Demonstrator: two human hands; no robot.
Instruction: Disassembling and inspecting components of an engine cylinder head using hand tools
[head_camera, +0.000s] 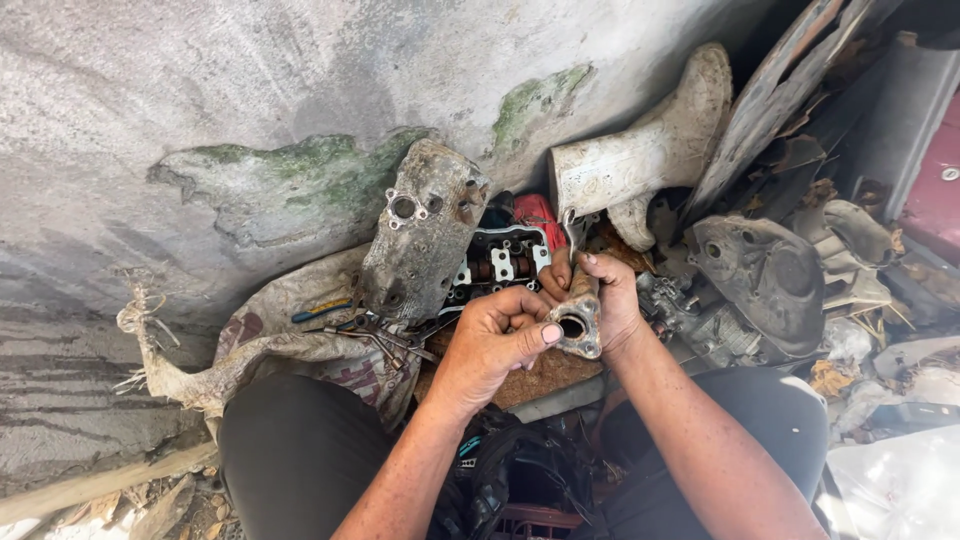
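My right hand grips a small grimy metal flange piece with a round bore, held upright in front of me. My left hand is closed on the same piece from the left, the thumb pressed beside the bore. Just beyond the hands lies an engine cylinder head with exposed valve gear, and a spanner sticks up behind my right hand. A corroded metal engine cover leans against the wall to the left of the cylinder head.
A stained concrete wall fills the top and left. A dirty sack with several tools lies over my left knee. A white rubber boot, a dark engine cover and scrap parts crowd the right.
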